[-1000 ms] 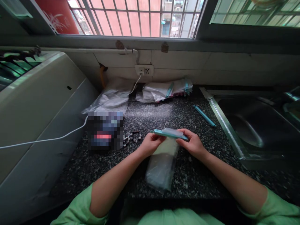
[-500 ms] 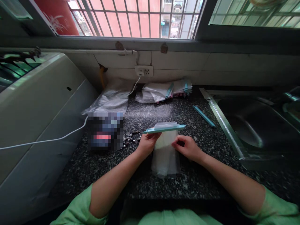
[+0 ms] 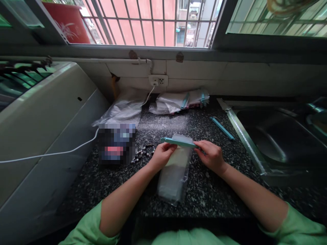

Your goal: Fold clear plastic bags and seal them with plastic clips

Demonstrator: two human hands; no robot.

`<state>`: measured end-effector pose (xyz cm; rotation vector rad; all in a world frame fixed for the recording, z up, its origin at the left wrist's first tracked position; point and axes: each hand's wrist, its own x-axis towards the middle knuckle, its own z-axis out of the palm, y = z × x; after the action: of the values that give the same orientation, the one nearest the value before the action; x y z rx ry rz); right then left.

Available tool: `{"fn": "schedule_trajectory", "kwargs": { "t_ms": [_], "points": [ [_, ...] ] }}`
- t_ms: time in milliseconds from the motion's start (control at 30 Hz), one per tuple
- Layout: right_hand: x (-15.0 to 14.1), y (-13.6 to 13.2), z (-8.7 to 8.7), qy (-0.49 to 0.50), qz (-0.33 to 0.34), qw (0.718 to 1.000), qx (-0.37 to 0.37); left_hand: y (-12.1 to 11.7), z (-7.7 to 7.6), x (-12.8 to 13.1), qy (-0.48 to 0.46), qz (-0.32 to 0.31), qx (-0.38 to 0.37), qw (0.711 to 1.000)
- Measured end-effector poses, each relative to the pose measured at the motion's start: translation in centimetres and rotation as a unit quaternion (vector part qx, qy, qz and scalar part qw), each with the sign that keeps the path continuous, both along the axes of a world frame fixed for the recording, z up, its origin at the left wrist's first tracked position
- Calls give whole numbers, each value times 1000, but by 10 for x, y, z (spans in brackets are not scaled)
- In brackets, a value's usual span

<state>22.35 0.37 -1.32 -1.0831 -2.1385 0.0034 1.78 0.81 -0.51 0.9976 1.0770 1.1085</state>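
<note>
A light-blue bag sealing clip [image 3: 180, 142] lies across the top of a clear plastic bag [image 3: 173, 178], whose upper edge pokes out above it. My left hand [image 3: 163, 153] pinches the clip toward its left end, thumb along the near side. At the clip's right end, my right hand [image 3: 211, 154] grips the tip between thumb and fingers. The bag hangs below the clip, slanting down to the left, with pale contents that I cannot make out. Another light-blue sealing clip [image 3: 222, 128] rests on the counter to the right, near the sink.
The speckled dark counter [image 3: 209, 200] runs under everything. A steel sink [image 3: 268, 136] is at right. At the back lie clipped plastic bags [image 3: 171, 102] and a large clear bag [image 3: 125, 105]. A blurred-out box [image 3: 117, 143], a metal chain [image 3: 143, 153] and a white cable [image 3: 76, 149] are left.
My right hand has moved from beside the bag up to the clip's right end and grips it. The clip now tilts down to the right, and the bag's lower end has swung left.
</note>
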Motion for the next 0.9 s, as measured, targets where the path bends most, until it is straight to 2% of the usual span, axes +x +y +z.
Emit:
{"fn": "schedule_trajectory", "kwargs": {
  "t_ms": [133,300,400,533,700,900],
  "points": [
    [1,5,-7,2,-13,1000,15,2,0,-4,-5,-48,-19,999],
    [1,14,-9,57,-78,995,-4,2,2,-13,18,-147,-112,983],
    [2,22,-10,81,-110,991,-8,4,7,-18,28,-157,-122,980],
    [4,41,-13,85,-147,985,10,9,14,-25,38,-109,-101,988],
    [3,74,-16,66,-198,978,15,22,18,-29,-5,2,-48,999],
    [-10,117,-12,73,-309,947,-57,60,29,-15,-58,81,-28,995]
  ]
}}
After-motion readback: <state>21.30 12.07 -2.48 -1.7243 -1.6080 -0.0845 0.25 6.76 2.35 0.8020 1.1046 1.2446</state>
